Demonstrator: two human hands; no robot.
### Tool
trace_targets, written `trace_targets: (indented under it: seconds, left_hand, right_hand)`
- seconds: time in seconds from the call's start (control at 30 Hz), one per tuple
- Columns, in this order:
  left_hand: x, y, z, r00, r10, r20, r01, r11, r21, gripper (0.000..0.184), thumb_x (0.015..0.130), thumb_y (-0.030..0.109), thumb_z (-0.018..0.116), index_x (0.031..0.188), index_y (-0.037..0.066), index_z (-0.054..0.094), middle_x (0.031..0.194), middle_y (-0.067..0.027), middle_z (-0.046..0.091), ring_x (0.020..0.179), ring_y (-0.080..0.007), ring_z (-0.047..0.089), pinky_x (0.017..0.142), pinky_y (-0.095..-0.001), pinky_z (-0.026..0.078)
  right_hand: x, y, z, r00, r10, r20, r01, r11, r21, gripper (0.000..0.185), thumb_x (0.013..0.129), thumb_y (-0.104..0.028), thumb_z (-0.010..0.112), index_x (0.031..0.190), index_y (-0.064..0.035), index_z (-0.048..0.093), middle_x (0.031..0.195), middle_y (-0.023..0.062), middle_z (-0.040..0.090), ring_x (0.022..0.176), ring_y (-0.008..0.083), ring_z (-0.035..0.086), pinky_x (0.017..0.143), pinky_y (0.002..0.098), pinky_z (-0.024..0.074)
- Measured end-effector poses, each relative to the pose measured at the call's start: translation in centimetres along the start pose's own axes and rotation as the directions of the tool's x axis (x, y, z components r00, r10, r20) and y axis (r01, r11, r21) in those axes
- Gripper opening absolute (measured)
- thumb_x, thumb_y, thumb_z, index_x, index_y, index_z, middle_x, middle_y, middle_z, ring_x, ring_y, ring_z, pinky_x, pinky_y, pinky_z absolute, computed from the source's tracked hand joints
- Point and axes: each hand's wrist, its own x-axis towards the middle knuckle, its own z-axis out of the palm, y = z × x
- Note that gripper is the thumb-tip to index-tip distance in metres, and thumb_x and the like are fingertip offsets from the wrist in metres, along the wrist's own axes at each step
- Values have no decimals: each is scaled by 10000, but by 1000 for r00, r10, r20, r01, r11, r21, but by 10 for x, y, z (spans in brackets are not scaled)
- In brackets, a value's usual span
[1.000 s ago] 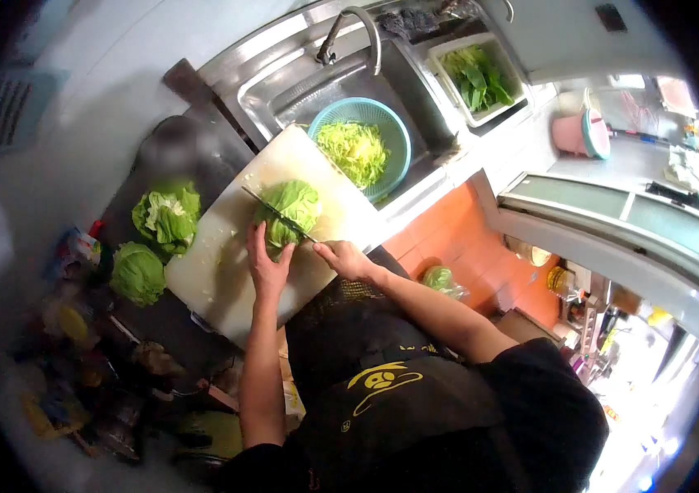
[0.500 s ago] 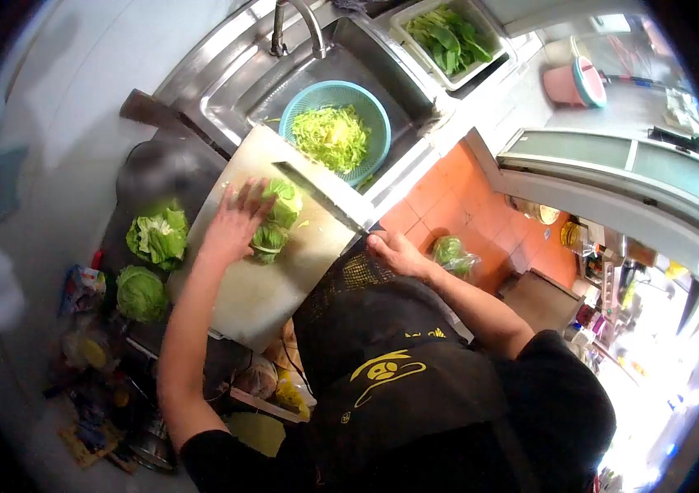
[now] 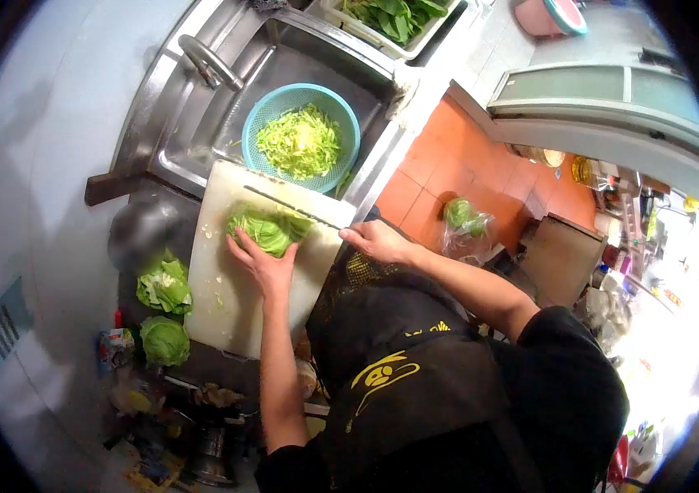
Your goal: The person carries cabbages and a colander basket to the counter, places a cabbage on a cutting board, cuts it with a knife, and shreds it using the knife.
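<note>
From afar, I have my left hand (image 3: 267, 268) with fingers clamped on the cabbage (image 3: 262, 228) atop the board (image 3: 230, 308), my right hand (image 3: 378, 241) clasping the knife (image 3: 284, 203). Shreds (image 3: 300, 144) lie done in the blue basket (image 3: 349, 135); two heads (image 3: 165, 341) remain unshredded.

cabbage (image 3: 263, 230) is partly covered by left hand (image 3: 267, 267); handle of knife (image 3: 285, 205) is hidden by right hand (image 3: 380, 243). greens tray (image 3: 359, 33) and pink basin (image 3: 535, 18) are cut off by top edge. round object (image 3: 137, 234) beside board (image 3: 225, 316) is blurred; lower-left clutter (image 3: 210, 464) is too dark to be made out.
</note>
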Motion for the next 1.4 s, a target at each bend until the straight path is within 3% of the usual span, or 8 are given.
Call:
trace_targets:
  seconds: [0.13, 0.37, 0.63, 0.73, 1.07, 1.17, 1.27, 1.4]
  left_hand:
    - [6, 3, -3, 992, 80, -97, -68, 990, 123, 1412, 585, 348, 978, 1611, 20, 65, 1633, -302, 101, 1502, -481, 189, 1196, -565, 295]
    - [27, 19, -24, 976, -115, 184, 52, 948, 315, 1460, 566, 417, 976, 1597, -22, 41, 1629, -331, 121, 1508, -479, 190, 1219, -559, 256]
    - [36, 15, -16, 975, -164, 151, 117, 953, 280, 1447, 541, 372, 992, 1601, 9, 75, 1560, -338, 283, 1426, -491, 338, 1192, -539, 312]
    - [39, 6, -10, 995, -75, 64, 58, 969, 241, 1399, 523, 358, 996, 1582, -12, 160, 1472, -314, 410, 1341, -479, 429, 1140, -533, 362]
    - [55, -52, -28, 969, -244, -25, 225, 924, -308, 1023, 566, 172, 994, 1419, -5, 458, 1356, -194, 568, 1237, -311, 562, 1089, -417, 429]
    - [54, -59, -67, 967, -254, -5, 233, 894, -383, 1011, 585, 175, 980, 1429, 5, 449, 1342, -193, 568, 1249, -346, 553, 1094, -452, 426]
    - [51, -20, -99, 955, -109, -275, 160, 972, 171, 967, 617, 169, 952, 1432, 19, 455, 1337, -196, 551, 1266, -383, 531, 1093, -484, 424]
    - [67, -43, -70, 897, 223, -381, -38, 899, 437, 873, 718, 235, 882, 1458, 54, 456, 1374, -204, 509, 1279, -432, 501, 1084, -518, 426]
  right_hand:
    - [18, -10, 2, 999, 7, 46, -3, 997, -75, 589, 1050, -540, 462, 1055, -3, 704, 886, 260, 685, 905, 434, 671, 816, 483, 512]
    - [27, -17, 11, 987, -163, 2, 162, 980, -117, 549, 1058, -500, 478, 1012, 8, 681, 790, 234, 649, 785, 394, 653, 768, 469, 505]
    - [36, -3, -1, 998, 26, 57, -26, 1000, -10, 598, 1071, -517, 439, 996, 31, 665, 777, 181, 638, 758, 292, 622, 767, 431, 501]
    - [27, 3, -5, 996, 87, 27, -90, 989, 120, 628, 1054, -554, 451, 945, 26, 666, 773, 215, 623, 773, 323, 631, 770, 455, 495]
    - [8, -8, -23, 999, 47, -26, -45, 996, 72, 648, 1046, -573, 459, 884, 35, 616, 731, 206, 595, 716, 303, 590, 743, 456, 482]
    - [0, -7, -24, 998, 31, -54, -26, 995, 101, 649, 1048, -572, 456, 887, 37, 612, 726, 202, 594, 717, 291, 598, 728, 455, 480]
    - [-3, -10, -31, 998, 30, -56, -26, 996, 86, 644, 1049, -570, 455, 897, 34, 619, 732, 172, 619, 727, 268, 618, 721, 430, 488]
    - [-8, -22, -36, 994, 103, -28, -100, 991, 85, 627, 1047, -568, 462, 911, 16, 644, 739, 123, 643, 706, 227, 615, 708, 405, 499]
